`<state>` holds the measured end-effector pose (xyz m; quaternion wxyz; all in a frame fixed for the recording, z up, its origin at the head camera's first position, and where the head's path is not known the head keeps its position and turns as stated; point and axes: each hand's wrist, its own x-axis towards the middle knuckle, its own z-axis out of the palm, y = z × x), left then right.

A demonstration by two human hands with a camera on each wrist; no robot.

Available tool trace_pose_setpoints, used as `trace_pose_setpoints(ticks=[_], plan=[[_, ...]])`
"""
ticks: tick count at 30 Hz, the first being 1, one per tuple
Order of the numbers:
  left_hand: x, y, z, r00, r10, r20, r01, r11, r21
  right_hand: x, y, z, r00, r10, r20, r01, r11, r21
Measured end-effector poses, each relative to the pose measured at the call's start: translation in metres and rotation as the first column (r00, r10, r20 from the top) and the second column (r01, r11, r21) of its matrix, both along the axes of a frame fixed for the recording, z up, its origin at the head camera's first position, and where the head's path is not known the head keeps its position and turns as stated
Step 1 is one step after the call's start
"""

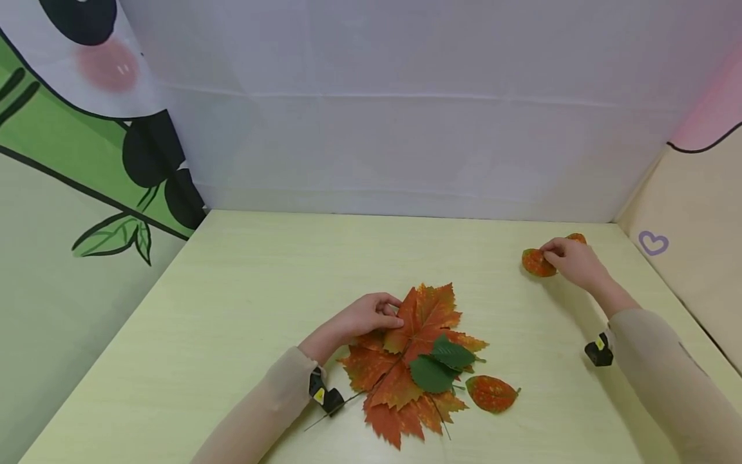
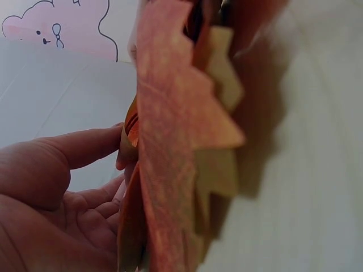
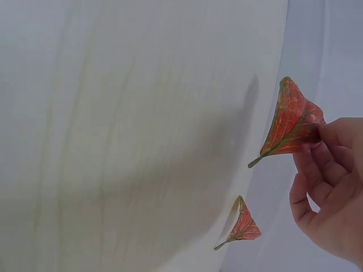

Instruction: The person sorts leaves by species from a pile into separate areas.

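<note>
Between thumb and fingertips, my right hand (image 1: 576, 263) pinches a small oval orange-red leaf (image 1: 538, 263) with green edges, raised over the table's far right. A similar leaf (image 3: 245, 225) lies on the table just beyond that hand, partly covered by it in the head view. My left hand (image 1: 365, 317) grips the edge of an orange maple leaf (image 1: 431, 306) with thumb and fingers. This leaf belongs to an overlapping bunch of large maple leaves near the front middle. Two dark green leaves (image 1: 431, 374) lie on top of the bunch.
Another small orange-red leaf (image 1: 493, 394) lies right of the bunch. Thin dark stems stick out toward the front. The pale wooden table (image 1: 278, 264) meets a white backdrop (image 1: 406, 154) at its far edge, with printed side panels left and right.
</note>
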<state>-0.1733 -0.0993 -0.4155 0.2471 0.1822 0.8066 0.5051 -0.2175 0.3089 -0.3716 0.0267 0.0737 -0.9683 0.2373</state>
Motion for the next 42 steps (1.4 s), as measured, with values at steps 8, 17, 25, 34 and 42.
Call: trace_pose_setpoints(ticks=[8,17,25,34,42], plan=[[-0.001,-0.002,0.003,1.0,0.004,0.004,-0.004,1.0,0.006,-0.014,0.008,-0.001,0.998,-0.057,-0.001,0.057,0.998,-0.007],[-0.001,-0.004,0.003,1.0,-0.001,0.005,0.001,1.0,0.005,-0.028,0.017,-0.009,0.991,-0.133,-0.015,0.132,0.99,-0.055],[0.0,-0.003,0.004,1.0,-0.003,0.01,0.003,1.0,0.01,-0.036,0.027,-0.011,0.975,-0.224,0.006,0.224,0.97,-0.091],[-0.001,-0.003,0.003,1.0,-0.007,0.003,0.007,1.0,-0.002,-0.041,0.035,-0.01,0.948,-0.313,0.055,0.318,0.937,-0.145],[0.001,-0.003,0.004,1.0,0.001,0.011,-0.001,1.0,0.007,-0.047,0.036,-0.016,0.932,-0.352,0.089,0.362,0.916,-0.172]])
